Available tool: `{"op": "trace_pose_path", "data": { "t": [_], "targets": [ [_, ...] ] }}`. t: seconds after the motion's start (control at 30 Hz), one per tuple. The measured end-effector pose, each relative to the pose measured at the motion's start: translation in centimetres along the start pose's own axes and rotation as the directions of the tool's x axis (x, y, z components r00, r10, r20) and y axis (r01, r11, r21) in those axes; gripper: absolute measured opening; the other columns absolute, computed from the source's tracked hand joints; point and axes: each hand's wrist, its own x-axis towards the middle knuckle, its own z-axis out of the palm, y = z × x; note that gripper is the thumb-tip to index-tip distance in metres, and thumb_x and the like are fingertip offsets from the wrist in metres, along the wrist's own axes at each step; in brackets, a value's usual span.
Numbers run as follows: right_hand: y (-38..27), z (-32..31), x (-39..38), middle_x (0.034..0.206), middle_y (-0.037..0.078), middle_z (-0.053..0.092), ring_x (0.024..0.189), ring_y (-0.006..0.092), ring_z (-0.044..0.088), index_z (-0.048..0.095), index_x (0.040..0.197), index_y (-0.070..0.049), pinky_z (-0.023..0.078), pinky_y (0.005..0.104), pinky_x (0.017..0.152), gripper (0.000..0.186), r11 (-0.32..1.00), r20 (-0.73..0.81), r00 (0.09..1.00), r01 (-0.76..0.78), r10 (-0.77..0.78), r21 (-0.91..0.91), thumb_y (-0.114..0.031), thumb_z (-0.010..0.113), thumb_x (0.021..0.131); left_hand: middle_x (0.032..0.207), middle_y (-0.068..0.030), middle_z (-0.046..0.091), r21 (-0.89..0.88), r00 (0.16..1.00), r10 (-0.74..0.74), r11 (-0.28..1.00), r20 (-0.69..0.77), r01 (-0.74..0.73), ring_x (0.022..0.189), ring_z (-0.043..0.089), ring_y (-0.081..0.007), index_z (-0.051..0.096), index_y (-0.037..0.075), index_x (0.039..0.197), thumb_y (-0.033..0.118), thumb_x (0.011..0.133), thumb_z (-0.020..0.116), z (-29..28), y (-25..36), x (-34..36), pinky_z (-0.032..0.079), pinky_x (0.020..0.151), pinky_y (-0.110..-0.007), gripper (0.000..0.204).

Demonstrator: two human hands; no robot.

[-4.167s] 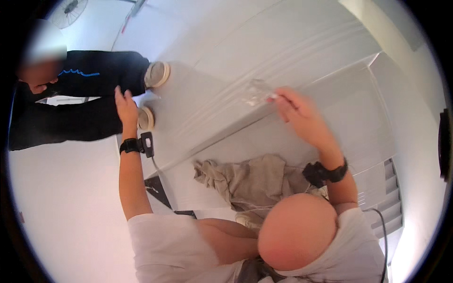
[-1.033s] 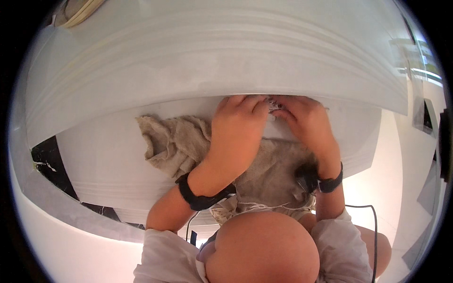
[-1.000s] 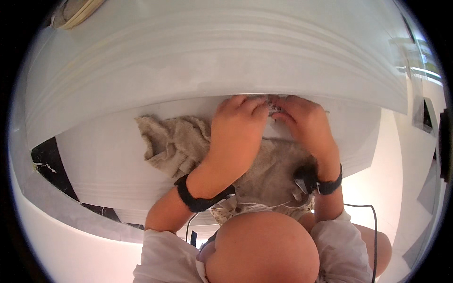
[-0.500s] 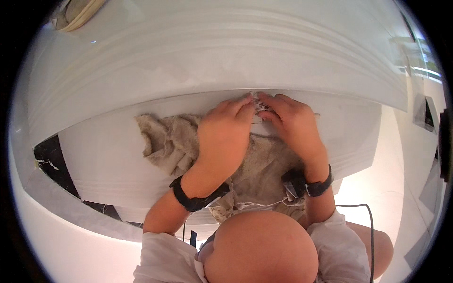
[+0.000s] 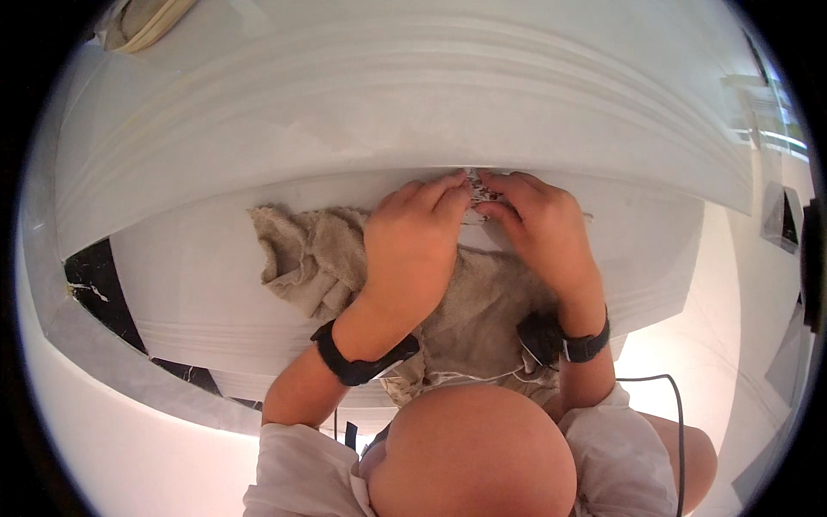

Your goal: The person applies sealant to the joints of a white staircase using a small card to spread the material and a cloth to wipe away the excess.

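Both my hands meet over a pale patch with dark brown specks (image 5: 479, 191), at the far edge of a white step; I cannot tell whether it is loose bits or a patterned scrap. My left hand (image 5: 413, 228) has its fingertips drawn close together at the patch's left side; what they hold, if anything, is hidden. On the right side my right hand (image 5: 551, 224) is bent over the patch, thumb and forefinger apart with specks showing between them. Under both wrists lies a crumpled grey-brown cloth (image 5: 482, 302), spreading left past my left hand. Neither hand grips it.
A tall white riser (image 5: 413, 103) stands just beyond my fingertips. Black marbled pieces (image 5: 103, 293) border the step at left. My bent knee (image 5: 474, 457) is close below the cloth. A dark cable (image 5: 676, 405) hangs at right. A shoe (image 5: 142, 21) shows at top left.
My hands have shifted very slightly to the right, still over the specked patch. The whole view has moved a little; the cloth keeps its shape.
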Motion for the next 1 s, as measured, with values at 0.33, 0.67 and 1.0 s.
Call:
{"op": "trace_pose_path", "data": {
  "t": [0.33,0.67,1.0],
  "targets": [
    [-0.9,1.0,0.3,0.09,0.014,0.069,0.077,0.0357,0.067,0.066,0.106,-0.007,0.053,0.0439,0.065,0.025,1.0,-0.04,0.999,-0.015,0.015,0.002,-0.023,0.07,0.087,0.1,-0.0083,0.071,0.015,0.999,0.032,0.999,-0.011,-0.032,0.086,0.066,-0.0314,0.067,0.005,0.095,0.002,0.075,0.061,-0.8,-0.6,0.5,0.054,0.074,-0.042,0.021],
    [-0.9,-0.1,0.4,0.092,0.015,0.07,0.078,0.0364,0.067,0.067,0.103,-0.005,0.053,0.0434,0.065,0.024,0.996,0.011,0.997,-0.081,0.081,0.033,-0.022,0.07,0.087,0.102,-0.0097,0.074,-0.068,0.999,-0.017,0.997,0.044,0.02,0.089,0.07,-0.0312,0.071,0.004,0.094,0.0,0.081,0.07,-0.9,-0.4,1.2,0.056,0.077,-0.039,0.013],
    [0.1,-0.5,-0.6,0.098,0.016,0.071,0.083,0.0361,0.067,0.068,0.105,-0.004,0.054,0.0434,0.071,0.024,0.99,-0.046,0.992,-0.116,0.12,0.085,-0.02,0.07,0.087,0.104,-0.0108,0.073,-0.092,0.999,0.028,0.995,0.043,-0.024,0.091,0.069,-0.0325,0.071,0.004,0.095,0.001,0.083,0.068,0.3,0.3,1.7,0.056,0.079,-0.039,0.013]
  ]
}}
